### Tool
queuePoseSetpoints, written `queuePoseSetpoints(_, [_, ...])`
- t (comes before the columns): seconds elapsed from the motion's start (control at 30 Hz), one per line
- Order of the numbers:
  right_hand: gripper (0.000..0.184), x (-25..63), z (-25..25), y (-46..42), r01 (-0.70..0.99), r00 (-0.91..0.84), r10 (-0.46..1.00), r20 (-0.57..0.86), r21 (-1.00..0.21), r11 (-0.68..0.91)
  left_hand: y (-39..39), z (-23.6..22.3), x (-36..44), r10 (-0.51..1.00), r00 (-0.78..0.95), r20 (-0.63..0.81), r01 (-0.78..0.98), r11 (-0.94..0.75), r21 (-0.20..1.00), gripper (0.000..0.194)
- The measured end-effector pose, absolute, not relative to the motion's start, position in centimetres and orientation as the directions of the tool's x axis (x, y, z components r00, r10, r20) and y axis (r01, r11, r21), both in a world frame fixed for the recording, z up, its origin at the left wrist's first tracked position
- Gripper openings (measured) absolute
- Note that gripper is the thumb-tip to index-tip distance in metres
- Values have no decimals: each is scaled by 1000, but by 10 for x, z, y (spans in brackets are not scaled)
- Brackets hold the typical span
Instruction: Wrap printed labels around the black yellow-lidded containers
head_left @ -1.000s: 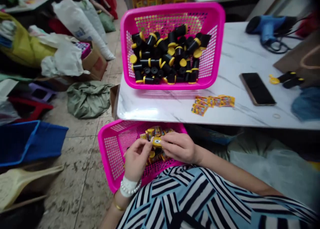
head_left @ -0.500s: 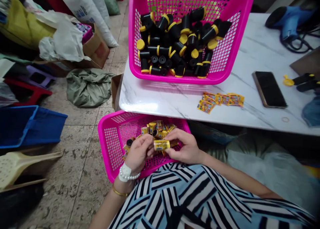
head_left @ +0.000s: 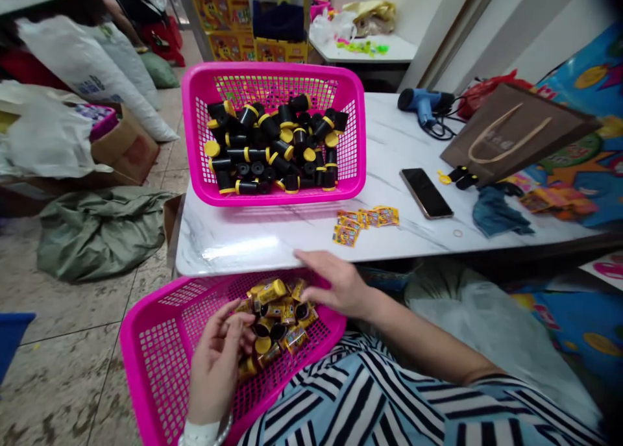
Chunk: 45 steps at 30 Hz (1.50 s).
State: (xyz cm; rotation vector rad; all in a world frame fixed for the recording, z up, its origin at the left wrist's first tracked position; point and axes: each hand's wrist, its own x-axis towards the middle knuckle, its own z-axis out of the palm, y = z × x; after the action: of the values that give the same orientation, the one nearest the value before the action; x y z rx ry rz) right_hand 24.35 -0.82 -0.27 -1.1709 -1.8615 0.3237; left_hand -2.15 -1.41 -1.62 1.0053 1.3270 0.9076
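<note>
My left hand [head_left: 217, 352] is over the left part of the lower pink basket [head_left: 163, 361], fingers loosely bent and apart, with nothing visible in them. Beside its fingertips lie several small yellow-labelled canisters [head_left: 296, 337], some showing black ends or yellow caps. One canister [head_left: 271, 292] rests on top of the pile. Over the basket's right end, near the table edge, my right hand [head_left: 338, 282] is open with its fingers stretched out. On the table, a second pink basket [head_left: 275, 199] holds many plain black canisters with yellow caps [head_left: 267, 126]. Yellow printed labels [head_left: 346, 232] lie in front of it.
A phone [head_left: 427, 193], a blue heat gun [head_left: 426, 104], a brown paper bag [head_left: 511, 134] and a denim-blue cloth [head_left: 499, 212] are on the marble-patterned table [head_left: 292, 235]. Sacks [head_left: 92, 76] and a green cloth bundle [head_left: 102, 232] stand on the floor at left.
The yellow-labelled canister held between my hands has been let go. My hands have moved apart, the right one towards the table edge. The view has tilted up and turned right.
</note>
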Motion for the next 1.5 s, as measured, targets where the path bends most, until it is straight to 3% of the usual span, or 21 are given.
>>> queuePoseSetpoints(0.1, [33,289,-3,-2,843,60,827,559,-472,258,-20,-16,-18,930,82,-359,72,354,933,41])
queuePoseSetpoints(0.17, [23,312,-8,1,898,146,837,527,-426,112,-24,-13,-12,918,98,-384,89,376,922,39])
queuePoseSetpoints(0.23, [15,325,-13,3,902,161,853,496,-425,77,-26,-10,-5,913,115,-391,107,380,919,38])
queuePoseSetpoints(0.47, [6,296,-7,-4,875,193,707,680,-445,190,-9,8,17,902,249,-353,103,338,936,37])
queuePoseSetpoints(0.63, [25,244,1,-10,755,66,691,720,-488,437,13,18,51,907,274,-320,-93,356,930,44])
queuePoseSetpoints(0.73, [28,222,5,3,683,55,705,707,-542,490,43,24,65,900,342,-270,-144,334,931,36])
queuePoseSetpoints(0.83, [32,214,9,29,593,93,778,621,-663,458,88,33,62,901,417,-119,-63,159,985,31])
queuePoseSetpoints(0.97, [49,214,10,73,339,82,958,274,-912,231,140,36,42,878,460,131,81,-189,979,28])
queuePoseSetpoints(1.1, [30,216,6,99,175,-69,996,50,-983,61,147,18,30,855,512,82,234,-231,944,35])
queuePoseSetpoints(1.33, [35,216,7,98,118,-49,995,-82,-990,-76,140,5,36,918,386,92,306,-221,926,48])
queuePoseSetpoints(1.5, [38,215,3,92,313,52,996,76,-948,56,145,0,38,968,244,61,129,-95,987,43])
